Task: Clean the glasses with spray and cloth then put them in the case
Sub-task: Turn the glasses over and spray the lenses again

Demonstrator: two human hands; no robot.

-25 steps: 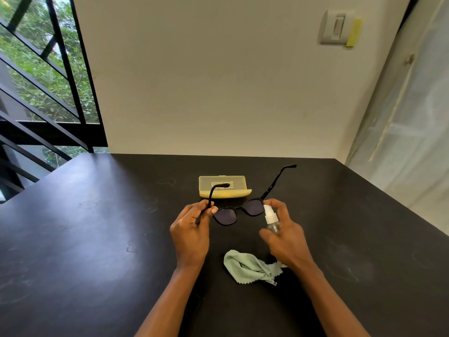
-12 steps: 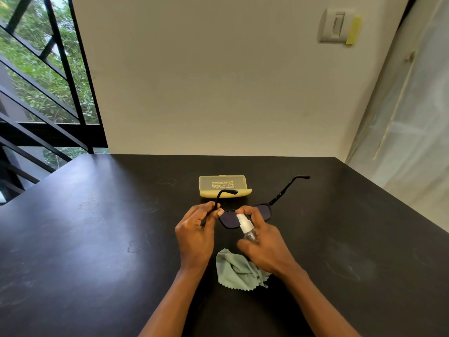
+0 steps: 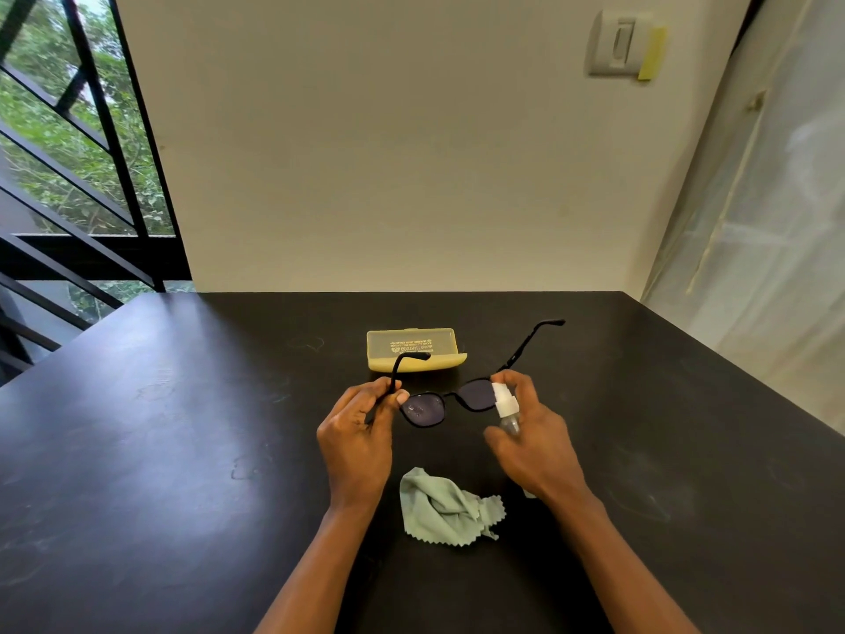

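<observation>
Two hands worked: left hand [image 3: 354,443] pinched black-framed dark-lensed glasses [image 3: 446,402]; right hand [image 3: 537,443] gripped small clear spray bottle [image 3: 506,407]; crumpled green cloth [image 3: 446,507] lay nearer.

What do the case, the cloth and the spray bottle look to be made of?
Case: likely hard plastic, translucent yellow, printing on its lid. Cloth: soft pale green fabric, probably microfibre, crumpled, with zigzag-cut edges. Spray bottle: apparently clear plastic with a white nozzle; mostly hidden in the right hand.

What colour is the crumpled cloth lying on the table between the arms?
Pale sage green, with zigzag-cut edges, seen in the head view: the crumpled cleaning cloth.
</observation>
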